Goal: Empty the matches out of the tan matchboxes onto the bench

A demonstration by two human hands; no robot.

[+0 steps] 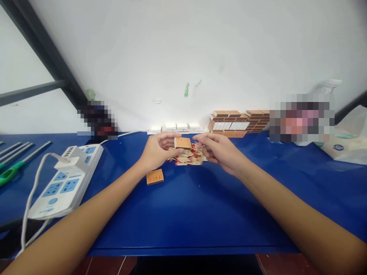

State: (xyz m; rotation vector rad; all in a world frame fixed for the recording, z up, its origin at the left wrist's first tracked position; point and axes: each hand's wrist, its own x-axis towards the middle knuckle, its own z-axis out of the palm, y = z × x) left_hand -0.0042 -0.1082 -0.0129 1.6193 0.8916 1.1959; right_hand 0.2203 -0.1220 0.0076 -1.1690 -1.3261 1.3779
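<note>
My left hand is closed around a matchbox with an orange-yellow printed top, thumb at its near side and fingers behind. Just right of the box is my right hand, its fingers curled and the thumb and forefinger close together. Whether anything small is between those fingertips I cannot make out. Beneath and between both hands lies a loose heap of red-tipped matches, partly covered by them. A second matchbox rests flat on the blue table, nearer to me than my left hand.
Stacked matchboxes stand against the wall at back right, beside a row of white trays. A white power strip with cables lies at left, near green-handled rods. On the right is a plastic bag.
</note>
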